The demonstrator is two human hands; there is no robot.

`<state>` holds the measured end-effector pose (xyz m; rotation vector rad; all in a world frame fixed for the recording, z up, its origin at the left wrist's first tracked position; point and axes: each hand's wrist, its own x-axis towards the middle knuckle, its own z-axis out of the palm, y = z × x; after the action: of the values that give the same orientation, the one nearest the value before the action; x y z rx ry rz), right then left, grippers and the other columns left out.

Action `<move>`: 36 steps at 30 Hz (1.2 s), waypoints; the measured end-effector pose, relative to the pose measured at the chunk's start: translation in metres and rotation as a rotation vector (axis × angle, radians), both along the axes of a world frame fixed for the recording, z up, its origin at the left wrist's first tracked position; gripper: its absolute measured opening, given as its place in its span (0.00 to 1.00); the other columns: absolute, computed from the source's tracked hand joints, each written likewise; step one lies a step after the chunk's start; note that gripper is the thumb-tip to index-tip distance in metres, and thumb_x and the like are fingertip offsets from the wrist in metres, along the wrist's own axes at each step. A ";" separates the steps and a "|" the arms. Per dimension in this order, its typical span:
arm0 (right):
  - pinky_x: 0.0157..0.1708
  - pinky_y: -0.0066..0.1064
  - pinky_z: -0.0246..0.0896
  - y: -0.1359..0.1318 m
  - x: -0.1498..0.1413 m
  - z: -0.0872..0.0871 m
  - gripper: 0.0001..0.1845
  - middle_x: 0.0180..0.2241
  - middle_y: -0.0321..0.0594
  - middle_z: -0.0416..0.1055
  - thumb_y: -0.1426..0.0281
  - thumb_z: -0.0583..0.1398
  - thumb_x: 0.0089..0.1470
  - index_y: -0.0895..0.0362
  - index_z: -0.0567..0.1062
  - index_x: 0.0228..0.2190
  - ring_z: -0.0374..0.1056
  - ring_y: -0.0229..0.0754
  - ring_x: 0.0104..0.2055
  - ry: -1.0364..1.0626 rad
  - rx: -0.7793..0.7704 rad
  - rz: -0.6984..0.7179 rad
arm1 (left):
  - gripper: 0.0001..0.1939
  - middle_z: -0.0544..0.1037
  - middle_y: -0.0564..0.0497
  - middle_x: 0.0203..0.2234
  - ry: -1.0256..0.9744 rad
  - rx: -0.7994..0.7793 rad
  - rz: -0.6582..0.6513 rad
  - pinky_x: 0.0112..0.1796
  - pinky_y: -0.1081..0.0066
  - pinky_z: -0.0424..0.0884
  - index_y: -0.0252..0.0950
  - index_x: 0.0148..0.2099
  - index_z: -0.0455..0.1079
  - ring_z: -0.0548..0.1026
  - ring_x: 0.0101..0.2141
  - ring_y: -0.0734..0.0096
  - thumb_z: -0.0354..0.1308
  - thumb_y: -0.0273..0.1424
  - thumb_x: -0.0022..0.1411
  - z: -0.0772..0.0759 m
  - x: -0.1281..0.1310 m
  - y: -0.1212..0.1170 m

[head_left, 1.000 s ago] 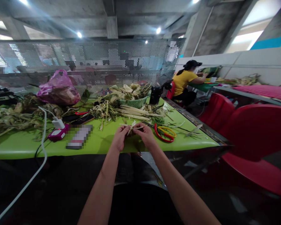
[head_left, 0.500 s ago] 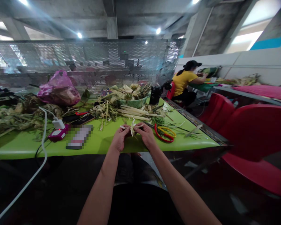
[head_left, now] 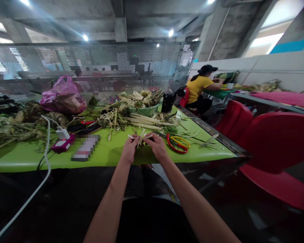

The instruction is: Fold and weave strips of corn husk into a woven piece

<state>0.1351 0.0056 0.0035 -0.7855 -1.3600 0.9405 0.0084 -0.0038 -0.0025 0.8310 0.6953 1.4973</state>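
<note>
Just above the table's front edge, my left hand [head_left: 130,148] and my right hand [head_left: 156,145] are close together. Both pinch a small piece of pale plant strips [head_left: 142,133], whose narrow ends stick out sideways and upward. Fingers partly cover its middle, so its exact kind is unclear. Scissors [head_left: 179,144] with red and yellow handle loops lie just right of my right hand. Beyond the hands, a bundle of pale stalks [head_left: 146,123] lies beside a heap of thin dried stems [head_left: 111,120].
A green basket [head_left: 145,110] of dried leaves stands at the back. On the left are a pink plastic bag [head_left: 63,96], a phone [head_left: 86,147], a purple power adapter [head_left: 63,144] and a white cable [head_left: 48,148]. Red chairs [head_left: 273,145] and a seated person [head_left: 199,88] are at right.
The pale strips have turned and sunk slightly between my fingers, with their upright end now less spread. Both hands have shifted only a little.
</note>
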 end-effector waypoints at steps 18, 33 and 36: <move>0.29 0.30 0.60 0.006 0.003 -0.002 0.09 0.24 0.33 0.67 0.64 0.64 0.46 0.55 0.72 0.25 0.62 0.37 0.26 0.016 0.020 0.003 | 0.15 0.75 0.54 0.27 -0.027 0.016 -0.090 0.31 0.74 0.66 0.34 0.35 0.70 0.71 0.27 0.76 0.66 0.36 0.47 0.002 -0.002 -0.005; 0.52 0.41 0.56 -0.011 -0.001 0.007 0.14 0.46 0.41 0.67 0.75 0.62 0.44 0.50 0.75 0.36 0.62 0.47 0.50 -0.467 0.432 -0.254 | 0.16 0.77 0.52 0.29 -0.046 -0.023 -0.037 0.35 0.74 0.67 0.34 0.36 0.70 0.75 0.30 0.74 0.67 0.33 0.45 0.006 -0.003 -0.001; 0.50 0.42 0.58 -0.010 -0.001 0.006 0.12 0.43 0.41 0.69 0.74 0.63 0.45 0.50 0.76 0.35 0.64 0.48 0.48 -0.468 0.427 -0.256 | 0.16 0.77 0.52 0.30 -0.035 -0.011 -0.052 0.35 0.74 0.67 0.34 0.37 0.70 0.74 0.31 0.74 0.68 0.32 0.44 0.007 -0.003 -0.002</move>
<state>0.1340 -0.0047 0.0095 -0.8492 -1.7369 0.2492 0.0052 -0.0059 0.0048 0.8068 0.6509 1.4567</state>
